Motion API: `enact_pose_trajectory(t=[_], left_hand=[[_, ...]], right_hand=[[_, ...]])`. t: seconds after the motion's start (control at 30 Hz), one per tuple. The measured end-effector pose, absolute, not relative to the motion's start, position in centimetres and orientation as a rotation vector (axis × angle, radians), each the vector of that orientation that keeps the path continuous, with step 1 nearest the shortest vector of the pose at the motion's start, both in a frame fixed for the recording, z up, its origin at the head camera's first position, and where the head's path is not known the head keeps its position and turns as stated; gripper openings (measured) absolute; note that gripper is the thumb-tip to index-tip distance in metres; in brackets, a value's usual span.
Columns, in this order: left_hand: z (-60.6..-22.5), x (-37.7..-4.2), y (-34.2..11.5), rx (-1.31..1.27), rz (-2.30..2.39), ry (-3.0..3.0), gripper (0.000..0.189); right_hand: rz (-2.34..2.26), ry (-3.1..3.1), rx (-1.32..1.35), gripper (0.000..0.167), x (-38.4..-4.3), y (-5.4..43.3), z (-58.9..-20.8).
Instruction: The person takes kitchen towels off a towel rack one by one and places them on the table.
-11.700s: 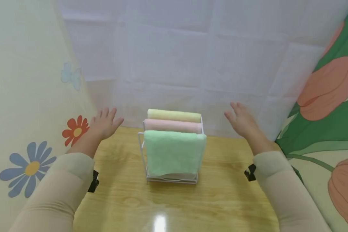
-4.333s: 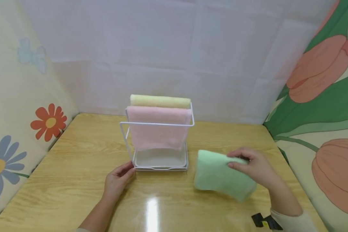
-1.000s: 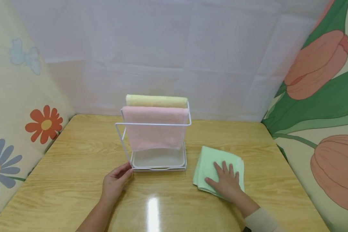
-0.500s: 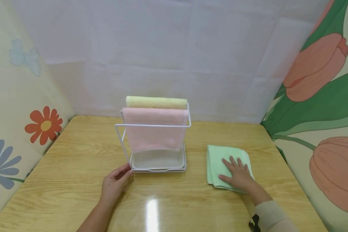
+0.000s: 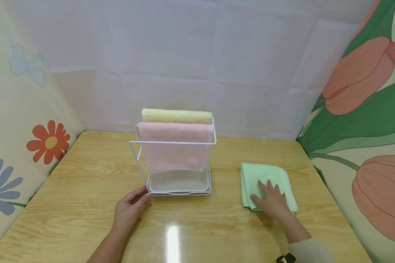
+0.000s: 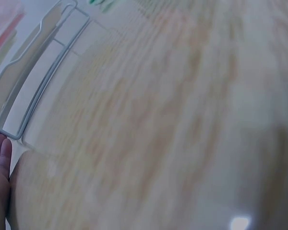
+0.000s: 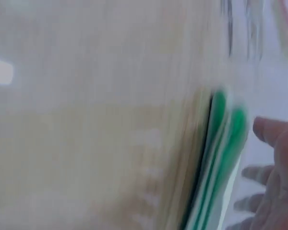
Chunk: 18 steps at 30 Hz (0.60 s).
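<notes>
Thumb and fingers of my left hand [image 5: 130, 210] pinch the front left corner of a white wire towel rack [image 5: 172, 142], which stands upright on the table. A pink towel [image 5: 174, 157] hangs over the rack's middle bar and a yellow towel [image 5: 177, 116] over the back one. To the right, a folded green towel [image 5: 252, 176] lies flat on the table. My right hand [image 5: 272, 201] is spread over its front half. In the right wrist view, the fingers of that hand [image 7: 278, 177] look slightly apart from the green towel [image 7: 233, 139].
A white tray [image 5: 179, 180] sits in the rack's base. The wooden table [image 5: 95, 175] backs onto a white cloth [image 5: 168, 47]. Flower-print cloths stand at the left [image 5: 6, 102] and right [image 5: 375, 124].
The green towel has come off the rack's front bar, been laid on the table and slid rightward. My right hand, which held it, now lies spread. The left hand stays at the rack's corner.
</notes>
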<state>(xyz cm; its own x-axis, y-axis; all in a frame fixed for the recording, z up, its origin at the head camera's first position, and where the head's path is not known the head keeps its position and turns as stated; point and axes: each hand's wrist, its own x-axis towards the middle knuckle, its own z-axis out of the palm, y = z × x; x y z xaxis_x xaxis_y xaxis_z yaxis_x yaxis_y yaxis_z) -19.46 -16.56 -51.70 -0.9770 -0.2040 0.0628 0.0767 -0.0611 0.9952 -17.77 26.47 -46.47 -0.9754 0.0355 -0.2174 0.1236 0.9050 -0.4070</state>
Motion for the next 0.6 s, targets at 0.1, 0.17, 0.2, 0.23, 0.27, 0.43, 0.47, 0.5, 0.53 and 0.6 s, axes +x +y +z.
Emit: enact_pose_trajectory(t=[0.1, 0.17, 0.2, 0.23, 0.27, 0.43, 0.47, 0.5, 0.53, 0.6], left_hand=[[-51.6, -19.6, -16.5, 0.144, -2.165, -1.998, 0.027], [-51.6, -19.6, -16.5, 0.148, -2.171, -1.996, 0.027], [-51.6, -19.7, -16.5, 0.149, -2.173, -1.993, 0.026], [-51.5, -19.7, -16.5, 0.152, -2.176, -1.991, 0.026], [-51.5, -19.7, -16.4, 0.151, -2.178, -1.988, 0.026], [-51.6, -19.7, -16.5, 0.173, -2.181, -1.990, 0.026], [-51.6, -19.7, -16.5, 0.177, -2.180, -1.991, 0.026], [-51.7, -19.7, -16.5, 0.184, -2.176, -1.996, 0.027], [-51.7, -19.7, -16.5, 0.194, -2.174, -1.999, 0.028], [-51.8, -19.6, -16.6, 0.193, -2.166, -2.008, 0.028]], right_hand=[[-0.663, 2.838, 0.168, 0.072, -16.6, 24.6, -46.3], [-0.668, 2.817, 0.184, 0.074, -15.8, 23.6, -46.2], [-0.664, 2.807, 0.190, 0.075, -15.4, 23.1, -46.2], [-0.667, 2.796, 0.189, 0.076, -15.1, 22.8, -46.3], [-0.665, 2.787, 0.186, 0.078, -14.9, 22.5, -46.4], [-0.642, 2.768, 0.172, 0.084, -14.8, 22.3, -47.2], [-0.637, 2.769, 0.171, 0.084, -15.0, 22.4, -47.3], [-0.634, 2.768, 0.174, 0.084, -15.2, 22.6, -47.4], [-0.635, 2.766, 0.176, 0.083, -15.4, 22.9, -47.5], [-0.635, 2.761, 0.183, 0.083, -16.0, 23.6, -47.7]])
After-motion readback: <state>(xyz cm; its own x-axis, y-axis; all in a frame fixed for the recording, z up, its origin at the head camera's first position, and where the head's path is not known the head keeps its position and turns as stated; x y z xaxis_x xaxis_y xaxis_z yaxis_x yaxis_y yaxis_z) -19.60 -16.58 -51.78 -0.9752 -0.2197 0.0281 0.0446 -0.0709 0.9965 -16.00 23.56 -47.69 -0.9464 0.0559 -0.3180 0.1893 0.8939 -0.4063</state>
